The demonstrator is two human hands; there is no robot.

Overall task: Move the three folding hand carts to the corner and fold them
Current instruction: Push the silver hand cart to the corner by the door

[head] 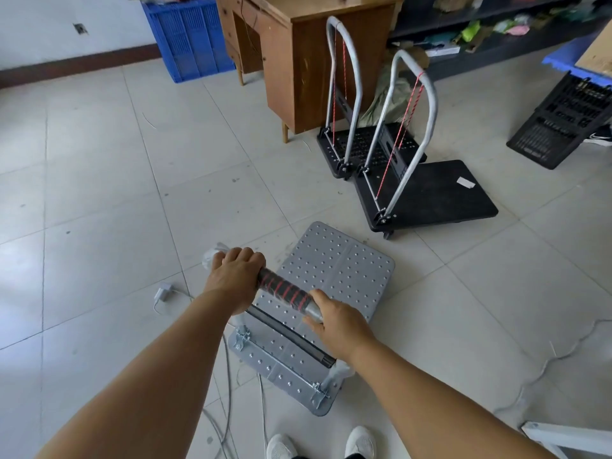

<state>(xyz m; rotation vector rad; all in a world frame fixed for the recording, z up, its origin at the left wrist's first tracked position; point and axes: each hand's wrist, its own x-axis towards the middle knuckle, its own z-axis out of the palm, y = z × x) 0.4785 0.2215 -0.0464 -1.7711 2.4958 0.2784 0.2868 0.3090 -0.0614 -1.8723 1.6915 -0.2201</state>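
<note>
a: where's the grey cart (328, 293) against the hands?

b: its handle (284, 289) runs between them. the left hand (236, 276) wraps the handle's left end, fingers curled over the top. the right hand (337, 321) holds the right end, thumb on the near side of the bare metal, fingers round the far side.

a: so both are gripping?

b: yes, both closed on the handle.

a: how does the cart look?

b: a grey deck with rows of small studs and a crease down the middle. the handle is upright, wrapped in black foam with red spiral stripes. a black bar (291, 336) lies across the deck below it, and metal hinge brackets sit at the near corners.

a: and where is it, taking the desk (318, 61) as the mark?

b: well in front of the desk, on the tiled floor (99, 193), right before the person's white shoes (321, 443).

a: the other two?

b: a black cart (430, 197) stands between the grey one and the desk, grey handle upright, red cord strung from it. the far cart (347, 147) sits just beside the desk's front leg, touching the black one, handle also up.

a: anything else near the desk?

b: a blue crate (188, 38) to its left, against the wall.
</note>
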